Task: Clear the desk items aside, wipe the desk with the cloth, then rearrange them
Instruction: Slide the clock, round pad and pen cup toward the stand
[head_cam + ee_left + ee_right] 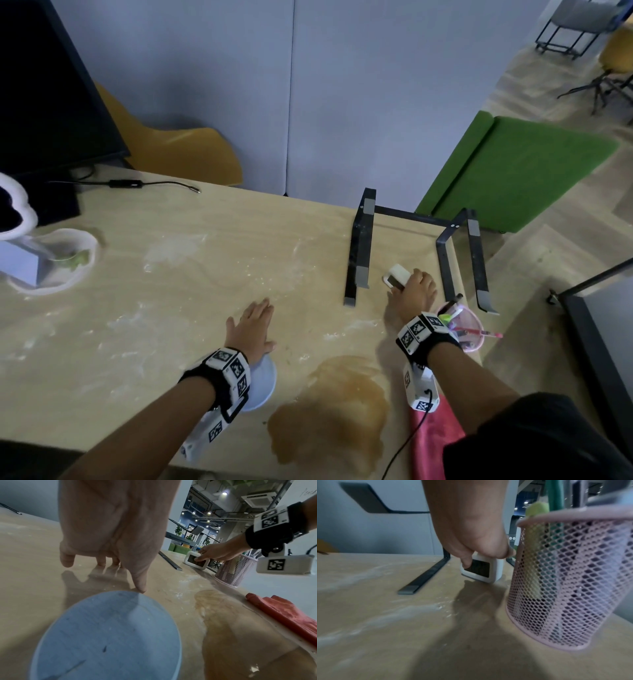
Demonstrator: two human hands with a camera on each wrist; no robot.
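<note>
We are in the clearing step. Our right hand (pixel 412 291) pinches a small white clock (pixel 397 275), fingers over its top and a fingertip on its dark screen, and the clock sits tilted on one lower edge on the desk (pixel 205 260), between the two rails of the black laptop stand (pixel 359 246) and just beside the pink mesh pen cup (pixel 573 581). Whether it is being lifted or set down we cannot tell. Our left hand (pixel 251 325) lies flat, fingers straight and spread, holding nothing, its fingertips on the wood just beyond a pale blue round coaster (pixel 109 635) (the thumb tip meets the coaster's far rim in the left wrist view).

The desk is far from ready for wiping: a brown spill (pixel 332 407) pools at the near edge, white dusty smears run across the middle, and the red cloth (pixel 283 614) lies untouched at the near right edge, just beside the spill.

Our judgement is that the next move calls for parking the clock upright at the right margin with the stand and pen cup, then carrying the coaster off the working area too, keeping it out of the spill. Only then does the cloth come into play.
</note>
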